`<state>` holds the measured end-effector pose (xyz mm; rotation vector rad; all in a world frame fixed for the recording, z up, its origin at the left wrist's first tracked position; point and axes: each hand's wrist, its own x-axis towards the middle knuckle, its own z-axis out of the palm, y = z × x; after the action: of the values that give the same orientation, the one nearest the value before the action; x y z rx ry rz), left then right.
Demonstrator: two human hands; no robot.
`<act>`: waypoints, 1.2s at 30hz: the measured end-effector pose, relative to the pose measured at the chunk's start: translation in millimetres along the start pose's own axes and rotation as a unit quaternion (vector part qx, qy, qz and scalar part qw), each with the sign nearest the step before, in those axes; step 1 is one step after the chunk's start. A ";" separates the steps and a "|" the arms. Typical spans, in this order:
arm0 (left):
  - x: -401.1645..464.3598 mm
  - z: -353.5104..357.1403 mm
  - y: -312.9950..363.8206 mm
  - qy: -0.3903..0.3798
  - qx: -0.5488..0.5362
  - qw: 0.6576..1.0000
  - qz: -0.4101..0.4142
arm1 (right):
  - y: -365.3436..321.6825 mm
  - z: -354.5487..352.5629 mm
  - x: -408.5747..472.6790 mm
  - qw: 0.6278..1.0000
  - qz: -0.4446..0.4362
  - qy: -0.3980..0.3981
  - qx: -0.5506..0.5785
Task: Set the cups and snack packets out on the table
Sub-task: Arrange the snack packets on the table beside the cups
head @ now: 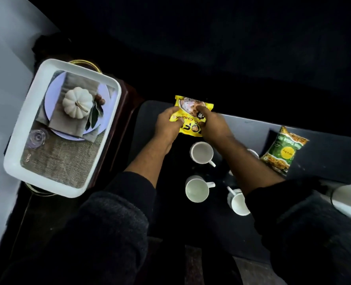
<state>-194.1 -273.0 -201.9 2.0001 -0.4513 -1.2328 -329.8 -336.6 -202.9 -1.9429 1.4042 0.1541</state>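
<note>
Left hand: the left hand (168, 124) was curled on the left side of the yellow packet (193, 116), with the thumb on top.
Right hand: the right hand (211, 124) was curled on the right side of the same packet, with a finger laid over the front.
Where the packet was: it was held by both hands at the far edge of the table (324, 153), near the far left corner. It could not be told if it was touching the table.
How it would feel: the packet was judged to be light, soft and crinkly, and a bit slippery. The food inside could be crushed, so a gentle hold by the two side edges was thought best.
Which way it pointed: its long side ran from near to far, and the words on it were seen upside down.
Cups: three white cups (201, 153) were stood open side up near the middle, and a bit of a fourth was seen behind the right arm.
Green packet: a green packet (283, 151) was laid flat and tilted toward the right side.
Tray: a white tray (14, 161) was set on a side stand, well apart to the left.
</note>
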 end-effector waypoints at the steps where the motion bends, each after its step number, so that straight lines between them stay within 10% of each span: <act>1: -2.5 1.3 -5.3 0.005 0.017 1.000 0.001 | 0.3 3.0 -2.1 1.000 -0.006 0.001 -0.007; 12: -36.5 4.9 20.5 0.088 0.158 0.970 0.162 | 19.4 -33.9 -30.9 0.994 -0.017 0.102 -0.038; 19: -63.2 102.4 48.5 -0.024 0.134 0.960 0.243 | 118.0 -73.5 -73.7 0.968 0.151 0.197 -0.041; 26: -75.8 151.8 31.3 -0.070 0.159 0.956 0.237 | 179.4 -61.0 -90.4 0.947 0.304 0.099 0.018; 36: -70.9 145.9 68.5 -0.184 0.091 0.960 0.190 | 141.6 -126.0 -83.3 0.987 -0.116 0.112 -0.023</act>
<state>-350.4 -333.2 -147.4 1.7148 -1.1123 -1.3481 -523.8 -369.1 -138.4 -2.2006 1.3081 -0.1468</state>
